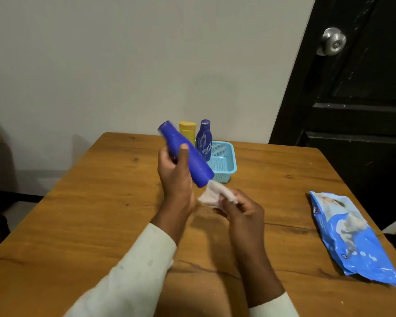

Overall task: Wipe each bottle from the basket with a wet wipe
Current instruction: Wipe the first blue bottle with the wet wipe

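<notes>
Fingers of the left hand curl round the tilted blue bottle, baring its base to the wet wipe pinched by the right hand, near the table's far edge.

Illumination is moderate and warm, falling from above and in front. The wall is evenly lit, without hotspots. The tabletop shows a soft sheen and diffuse shadows beneath the forearms. The door is underexposed; only the door knob returns a small specular highlight. The wipe pack shows mild glare on its film. Motion blur softens the wet wipe and the held blue bottle. Wide-angle distortion tilts the door edge and bends the tabletop edges. The far-left frame margin is dark and smeared.
</notes>
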